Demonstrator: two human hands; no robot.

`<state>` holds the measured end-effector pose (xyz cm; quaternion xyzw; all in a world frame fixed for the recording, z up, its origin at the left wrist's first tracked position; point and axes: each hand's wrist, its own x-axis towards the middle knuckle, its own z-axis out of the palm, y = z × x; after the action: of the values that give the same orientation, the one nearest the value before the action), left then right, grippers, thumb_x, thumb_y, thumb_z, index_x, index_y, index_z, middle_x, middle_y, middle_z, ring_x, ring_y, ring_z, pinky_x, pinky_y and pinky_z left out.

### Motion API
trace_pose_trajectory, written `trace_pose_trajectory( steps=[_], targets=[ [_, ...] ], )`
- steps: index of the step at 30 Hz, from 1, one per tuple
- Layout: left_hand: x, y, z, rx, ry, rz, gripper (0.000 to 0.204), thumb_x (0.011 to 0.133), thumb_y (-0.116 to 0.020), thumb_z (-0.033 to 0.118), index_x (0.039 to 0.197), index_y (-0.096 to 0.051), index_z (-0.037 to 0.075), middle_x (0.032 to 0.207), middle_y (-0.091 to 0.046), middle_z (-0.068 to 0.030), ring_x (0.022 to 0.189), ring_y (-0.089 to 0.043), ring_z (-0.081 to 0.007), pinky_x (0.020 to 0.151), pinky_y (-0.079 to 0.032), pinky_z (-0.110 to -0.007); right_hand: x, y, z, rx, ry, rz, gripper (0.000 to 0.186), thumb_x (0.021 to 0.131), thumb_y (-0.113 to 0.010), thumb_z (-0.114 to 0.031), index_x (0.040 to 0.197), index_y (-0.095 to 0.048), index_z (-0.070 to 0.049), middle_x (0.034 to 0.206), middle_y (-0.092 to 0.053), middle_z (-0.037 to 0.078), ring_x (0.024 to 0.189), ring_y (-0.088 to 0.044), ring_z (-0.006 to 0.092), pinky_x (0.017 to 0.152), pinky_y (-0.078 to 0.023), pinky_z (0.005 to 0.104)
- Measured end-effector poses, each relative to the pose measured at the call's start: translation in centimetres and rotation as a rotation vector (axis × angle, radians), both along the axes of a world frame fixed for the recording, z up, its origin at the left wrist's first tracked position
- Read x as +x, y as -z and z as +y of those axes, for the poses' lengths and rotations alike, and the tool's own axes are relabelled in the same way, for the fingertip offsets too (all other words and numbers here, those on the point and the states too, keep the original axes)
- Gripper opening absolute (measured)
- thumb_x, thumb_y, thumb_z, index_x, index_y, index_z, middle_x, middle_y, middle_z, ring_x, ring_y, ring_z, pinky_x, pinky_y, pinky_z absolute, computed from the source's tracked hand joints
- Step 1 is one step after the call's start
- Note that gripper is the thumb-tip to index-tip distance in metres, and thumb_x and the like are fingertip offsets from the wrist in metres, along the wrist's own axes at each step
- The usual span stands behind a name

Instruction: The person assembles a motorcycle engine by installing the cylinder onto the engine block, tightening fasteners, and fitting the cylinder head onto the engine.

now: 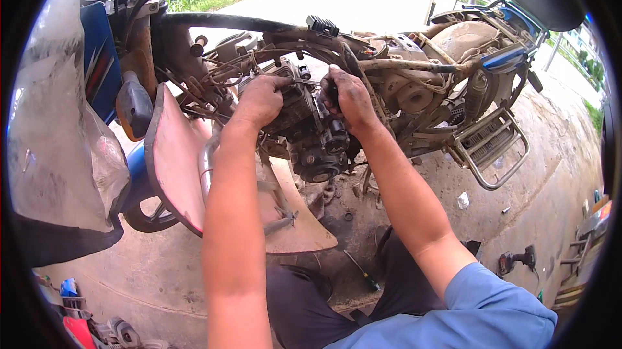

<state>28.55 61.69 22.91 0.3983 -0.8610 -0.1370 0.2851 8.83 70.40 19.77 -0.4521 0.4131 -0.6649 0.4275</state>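
The right hand (350,98) curls round a tool (307,81), its shaft pointing left across the top of the engine (297,114) toward the left hand (262,99), whose fingers bend, gripping or not I cannot tell.

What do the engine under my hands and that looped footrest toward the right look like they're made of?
Engine: probably cast metal, dull and grimy, judging by its fins and blocky housings.

Looped footrest: likely metal tubing, greyish and worn, with light catching its rounded bars; its ribbed middle could be metal or plastic.
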Motion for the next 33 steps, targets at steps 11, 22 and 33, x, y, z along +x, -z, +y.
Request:
trace_pose_trajectory(
  steps=[11,22,33],
  targets=[
    [-1.3,0.6,-0.4,0.185,0.008,0.011,0.052,0.082,-0.047,-0.006,0.123,-0.075,0.007,0.11,-0.075,-0.0229,0.105,-0.073,-0.0335,0.098,-0.053,-0.035,-3.7,-1.7,-3.8,0.117,0.003,-0.161,0.049,0.11,-0.043,-0.051,0.103,-0.064,-0.008,0.077,-0.061,0.001,0.055,-0.053,0.009,0.046,-0.039,0.0242],
    [-1.2,2.0,-1.0,0.228,0.06,0.108,0.056,0.079,-0.047,-0.012,0.125,-0.074,0.004,0.106,-0.077,-0.0211,0.097,-0.075,-0.0258,0.093,-0.055,-0.033,-0.4,-0.5,-2.4,0.116,-0.083,-0.395,0.039,0.107,-0.04,-0.041,0.074,-0.04,-0.02,0.062,-0.038,-0.004,0.048,-0.033,0.0094,0.042,-0.024,0.026],
    [-2.7,1.0,-0.1,0.323,0.075,0.191,0.052,0.082,-0.05,-0.013,0.125,-0.074,0.004,0.105,-0.078,-0.0206,0.092,-0.074,-0.019,0.087,-0.055,-0.03,7.8,3.9,-2.7,-0.337,0.505,-0.462,0.051,0.109,-0.043,-0.056,0.084,-0.046,-0.012,0.067,-0.044,-0.002,0.053,-0.041,0.0101,0.048,-0.035,0.0257]
  ],
)
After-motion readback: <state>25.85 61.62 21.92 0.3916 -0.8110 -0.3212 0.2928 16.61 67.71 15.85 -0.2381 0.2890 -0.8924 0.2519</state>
